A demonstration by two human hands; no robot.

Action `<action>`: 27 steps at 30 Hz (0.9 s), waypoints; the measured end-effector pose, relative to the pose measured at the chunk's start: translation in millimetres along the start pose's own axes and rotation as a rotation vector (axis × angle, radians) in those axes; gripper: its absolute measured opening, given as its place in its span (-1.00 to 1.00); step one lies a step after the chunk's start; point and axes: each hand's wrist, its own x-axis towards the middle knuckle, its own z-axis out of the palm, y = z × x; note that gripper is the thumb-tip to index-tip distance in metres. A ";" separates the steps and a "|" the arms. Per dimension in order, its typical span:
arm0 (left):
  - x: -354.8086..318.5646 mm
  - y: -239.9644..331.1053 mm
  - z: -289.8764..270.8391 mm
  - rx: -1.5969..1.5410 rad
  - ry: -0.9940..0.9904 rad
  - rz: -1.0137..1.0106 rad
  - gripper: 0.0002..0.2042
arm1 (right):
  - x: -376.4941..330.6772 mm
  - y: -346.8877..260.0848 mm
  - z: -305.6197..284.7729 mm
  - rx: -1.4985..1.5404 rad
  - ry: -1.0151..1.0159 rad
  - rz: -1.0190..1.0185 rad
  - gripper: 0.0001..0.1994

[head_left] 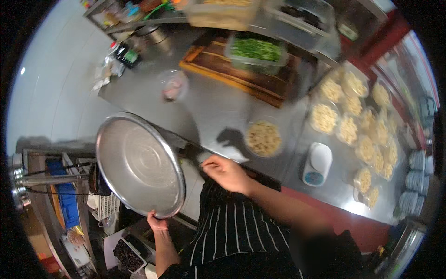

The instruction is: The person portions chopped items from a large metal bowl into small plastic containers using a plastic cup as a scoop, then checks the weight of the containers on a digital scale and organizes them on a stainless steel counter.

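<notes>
Left hand (157, 222) grips our big steel bowl (139, 163) by its lower rim, tilted off the desk (218, 100) | right hand (226, 172) curled, contents unclear | bowl: stiff, slick, light; hold the rim.

The large round steel basin (139, 165) was tilted on edge, empty interior exposed, beside the steel counter's edge.

A long stainless steel table (218, 100) is set against a pale grey wall (51, 83). A cluttered metal shelf (153, 21) is mounted at its far end. Dim light is reflected off the steel, and a red strip (353, 223) is seen along its near edge.
</notes>
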 end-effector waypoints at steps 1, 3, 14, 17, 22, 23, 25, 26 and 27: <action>21.4 8.6 -20.4 -0.055 -0.028 -0.070 -0.42 | 26.0 -12.1 8.0 -0.176 0.029 0.147 -0.70; 64.7 22.9 -47.7 -0.081 0.005 -0.139 -0.43 | 71.7 4.0 18.8 -0.297 0.176 0.282 -0.65; 172.3 30.0 -114.6 0.103 0.191 -0.275 -0.60 | 305.3 103.5 80.7 -0.932 0.425 -0.220 -0.52; 192.1 7.7 -110.9 0.083 0.185 -0.248 -0.71 | 325.3 139.0 78.7 -1.151 0.377 -0.196 -0.43; 234.3 10.6 -79.4 -0.146 0.312 -0.338 -0.83 | 317.4 152.5 105.1 -1.424 0.243 -0.165 -0.34; 240.6 19.4 -64.2 -0.118 0.308 -0.312 -0.83 | 315.7 157.6 101.9 -1.436 0.254 -0.150 -0.32; 267.6 12.3 -57.6 -0.210 0.327 -0.322 -0.81 | 319.1 156.5 108.8 -1.499 0.249 -0.100 -0.31; 279.6 6.9 -54.9 -0.254 0.333 -0.325 -0.80 | 321.4 154.4 111.4 -1.529 0.251 -0.075 -0.31; 288.9 6.3 -45.5 -0.197 0.405 -0.365 -0.79 | 323.1 154.0 110.5 -1.530 0.244 -0.091 -0.31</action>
